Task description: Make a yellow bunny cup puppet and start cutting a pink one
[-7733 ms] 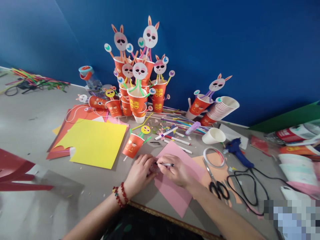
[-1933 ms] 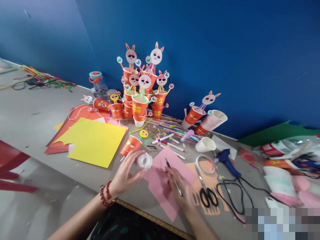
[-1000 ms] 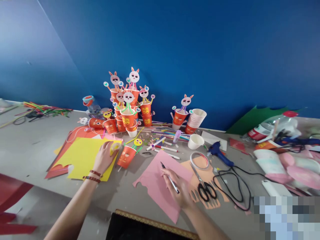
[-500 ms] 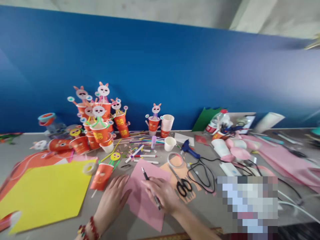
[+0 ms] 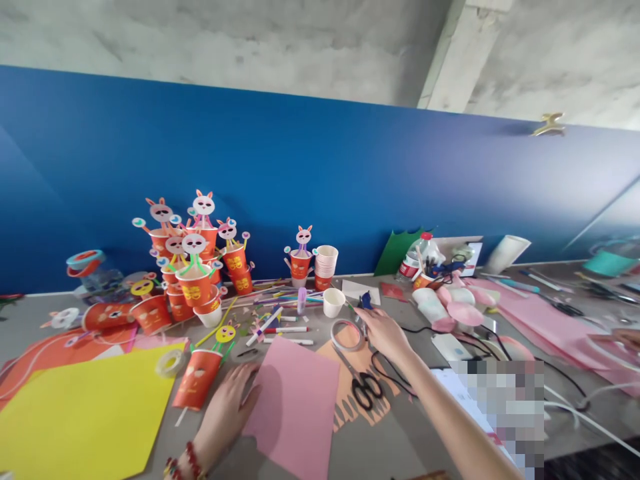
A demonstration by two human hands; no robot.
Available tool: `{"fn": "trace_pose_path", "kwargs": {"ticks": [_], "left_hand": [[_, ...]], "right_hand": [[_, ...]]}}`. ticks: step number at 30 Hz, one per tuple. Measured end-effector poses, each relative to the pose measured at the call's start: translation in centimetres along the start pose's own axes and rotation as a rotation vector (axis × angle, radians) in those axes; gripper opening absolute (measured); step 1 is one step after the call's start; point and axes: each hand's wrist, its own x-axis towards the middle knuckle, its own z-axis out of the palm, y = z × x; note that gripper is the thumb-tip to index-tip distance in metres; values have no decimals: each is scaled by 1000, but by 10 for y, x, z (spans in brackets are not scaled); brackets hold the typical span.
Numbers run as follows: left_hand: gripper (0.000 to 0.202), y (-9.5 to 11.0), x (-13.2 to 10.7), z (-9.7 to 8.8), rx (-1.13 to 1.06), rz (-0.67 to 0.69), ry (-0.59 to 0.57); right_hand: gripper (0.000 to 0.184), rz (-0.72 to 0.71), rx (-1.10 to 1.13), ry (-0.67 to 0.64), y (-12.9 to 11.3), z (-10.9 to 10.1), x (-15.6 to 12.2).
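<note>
My left hand (image 5: 229,399) lies flat on the table, fingertips at the left edge of a pink sheet of paper (image 5: 295,400). My right hand (image 5: 384,333) reaches past the sheet to the blue glue gun (image 5: 367,300), covering much of it. Its fingers are bent together, and what is between them is hidden. A roll of tape (image 5: 346,335) and black-handled scissors (image 5: 367,391) lie close by on cut orange paper (image 5: 345,407). Left of the pink sheet lies an orange paper cup (image 5: 197,380) with a yellow face on it.
Stacked cups with rabbit faces (image 5: 195,280) stand at the back left. Markers (image 5: 287,330) and a white cup (image 5: 333,303) are behind the pink sheet. Yellow paper (image 5: 85,413) covers the left. A phone (image 5: 450,348) and cables lie right; another person's hand (image 5: 627,339) shows at the edge.
My right hand has left the pink sheet and moved forward and right to the glue gun. The pen it held is no longer visible. My left hand stays by the sheet; the view tilts up.
</note>
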Motion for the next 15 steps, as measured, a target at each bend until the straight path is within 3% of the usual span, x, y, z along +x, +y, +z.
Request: {"fn": "trace_pose_path", "kwargs": {"ticks": [5, 9, 11, 15], "left_hand": [[30, 4, -3, 2, -18, -2, 37], [27, 8, -2, 1, -51, -18, 24], [26, 9, -1, 0, -80, -27, 11], [26, 9, -1, -3, -124, -38, 3]], "right_hand": [[36, 10, 10, 101, -35, -9, 3], [28, -123, 50, 69, -74, -1, 0], [34, -191, 59, 15, -85, 8, 6], [66, -197, 56, -32, -87, 19, 26]]}}
